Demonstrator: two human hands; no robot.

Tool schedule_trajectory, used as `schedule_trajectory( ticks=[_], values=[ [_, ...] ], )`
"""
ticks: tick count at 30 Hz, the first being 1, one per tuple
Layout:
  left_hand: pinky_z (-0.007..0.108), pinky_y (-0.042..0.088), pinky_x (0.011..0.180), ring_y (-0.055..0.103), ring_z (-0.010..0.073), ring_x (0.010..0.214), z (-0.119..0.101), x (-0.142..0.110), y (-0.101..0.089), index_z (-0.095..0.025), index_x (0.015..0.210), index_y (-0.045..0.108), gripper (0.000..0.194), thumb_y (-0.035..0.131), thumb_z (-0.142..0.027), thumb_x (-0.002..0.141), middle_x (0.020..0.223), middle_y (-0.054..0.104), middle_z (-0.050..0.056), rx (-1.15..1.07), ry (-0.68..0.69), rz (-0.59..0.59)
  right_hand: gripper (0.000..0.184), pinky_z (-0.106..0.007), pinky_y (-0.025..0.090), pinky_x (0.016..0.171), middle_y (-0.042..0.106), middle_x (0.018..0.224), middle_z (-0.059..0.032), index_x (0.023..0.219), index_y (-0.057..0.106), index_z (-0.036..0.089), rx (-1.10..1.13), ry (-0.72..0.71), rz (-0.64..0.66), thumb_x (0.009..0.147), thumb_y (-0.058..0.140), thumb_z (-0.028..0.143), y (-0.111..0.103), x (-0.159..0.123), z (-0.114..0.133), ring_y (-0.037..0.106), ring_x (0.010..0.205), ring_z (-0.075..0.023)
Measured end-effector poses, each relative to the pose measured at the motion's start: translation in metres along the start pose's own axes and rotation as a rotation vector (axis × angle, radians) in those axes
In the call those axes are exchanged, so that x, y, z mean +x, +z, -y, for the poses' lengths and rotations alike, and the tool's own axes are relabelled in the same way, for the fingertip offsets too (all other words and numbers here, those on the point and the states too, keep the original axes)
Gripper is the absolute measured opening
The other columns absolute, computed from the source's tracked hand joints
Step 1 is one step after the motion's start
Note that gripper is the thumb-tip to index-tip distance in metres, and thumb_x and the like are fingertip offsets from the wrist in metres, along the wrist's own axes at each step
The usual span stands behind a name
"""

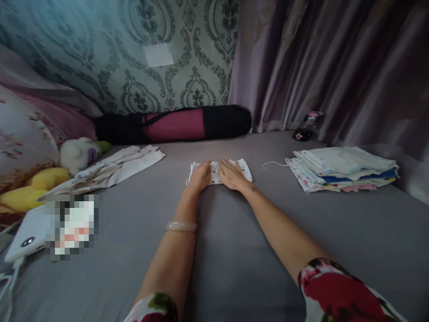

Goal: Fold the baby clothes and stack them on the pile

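A small white cloth [246, 170] with a dark speckled print lies folded into a low rectangle on the grey bed sheet, with a thin white string at its left end. My left hand [201, 176] presses on the left part of the cloth, palm down; its fingertips are hard to see. Just beside it, my right hand [232, 174] rests flat on the cloth's right part with the fingers stretched forward and spread. Between the two hands a strip of the printed fabric shows.
To the right is a stack of folded cloths [345, 165]; behind it stands a dark bottle [305, 127]. Loose pale clothes [124, 167], plush toys [78, 154] and a white device [30, 232] with a cable lie left. A black-and-maroon long bag [174, 124] lines the wall.
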State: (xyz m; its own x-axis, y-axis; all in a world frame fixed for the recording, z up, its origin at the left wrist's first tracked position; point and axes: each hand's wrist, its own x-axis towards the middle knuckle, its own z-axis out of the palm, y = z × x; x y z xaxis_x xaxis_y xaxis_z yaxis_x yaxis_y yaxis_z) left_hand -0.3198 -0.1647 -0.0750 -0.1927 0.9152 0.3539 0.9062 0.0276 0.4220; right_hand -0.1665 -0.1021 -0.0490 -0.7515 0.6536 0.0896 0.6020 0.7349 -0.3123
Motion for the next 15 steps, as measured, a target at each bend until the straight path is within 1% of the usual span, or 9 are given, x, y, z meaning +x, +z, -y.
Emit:
schedule_trajectory(
  ticks=[2,6,8,11,15],
  values=[
    [0.04,0.039,0.105,0.054,0.0237,0.122,-0.002,-0.001,0.002,-0.015,0.125,0.055,0.037,0.034,-0.023,0.095,0.128,0.061,0.016,0.036,0.019,0.007,0.056,-0.049,0.006,0.119,0.03,0.156,-0.0118,0.149,0.034,0.009,-0.051,0.032,-0.02,0.097,0.021,0.028,0.0,-0.002,-0.006,0.02,0.146,-0.0226],
    [0.048,0.03,0.111,0.043,0.025,0.134,-0.007,-0.004,0.006,-0.019,0.124,0.056,0.037,0.034,-0.032,0.098,0.137,0.056,0.013,0.088,-0.01,0.072,0.057,-0.051,0.01,0.118,0.026,0.158,-0.0113,0.149,0.033,0.01,-0.083,0.085,0.017,0.097,0.021,0.029,0.006,-0.004,-0.014,0.018,0.146,-0.0235],
    [0.048,0.028,0.112,0.041,0.0242,0.136,-0.008,-0.005,0.007,-0.02,0.126,0.056,0.038,0.034,-0.033,0.098,0.14,0.054,0.011,0.091,-0.031,0.089,0.057,-0.051,0.01,0.118,0.025,0.158,-0.0108,0.15,0.032,0.01,-0.084,0.087,0.012,0.097,0.021,0.03,0.008,-0.003,-0.015,0.018,0.146,-0.0234],
    [0.048,0.027,0.113,0.041,0.0248,0.136,-0.009,-0.005,0.006,-0.019,0.128,0.055,0.039,0.033,-0.033,0.098,0.141,0.053,0.013,0.102,-0.043,0.102,0.057,-0.051,0.01,0.118,0.027,0.158,-0.011,0.149,0.033,0.009,-0.083,0.08,0.005,0.097,0.021,0.03,0.01,-0.002,-0.015,0.019,0.146,-0.0239],
    [0.047,0.028,0.113,0.043,0.0244,0.135,-0.01,-0.006,0.005,-0.019,0.128,0.056,0.04,0.032,-0.033,0.098,0.141,0.053,0.012,0.133,-0.033,0.093,0.057,-0.052,0.01,0.117,0.027,0.158,-0.011,0.149,0.033,0.01,-0.071,0.083,0.017,0.097,0.021,0.031,0.01,0.0,-0.015,0.018,0.146,-0.0244]
  ],
)
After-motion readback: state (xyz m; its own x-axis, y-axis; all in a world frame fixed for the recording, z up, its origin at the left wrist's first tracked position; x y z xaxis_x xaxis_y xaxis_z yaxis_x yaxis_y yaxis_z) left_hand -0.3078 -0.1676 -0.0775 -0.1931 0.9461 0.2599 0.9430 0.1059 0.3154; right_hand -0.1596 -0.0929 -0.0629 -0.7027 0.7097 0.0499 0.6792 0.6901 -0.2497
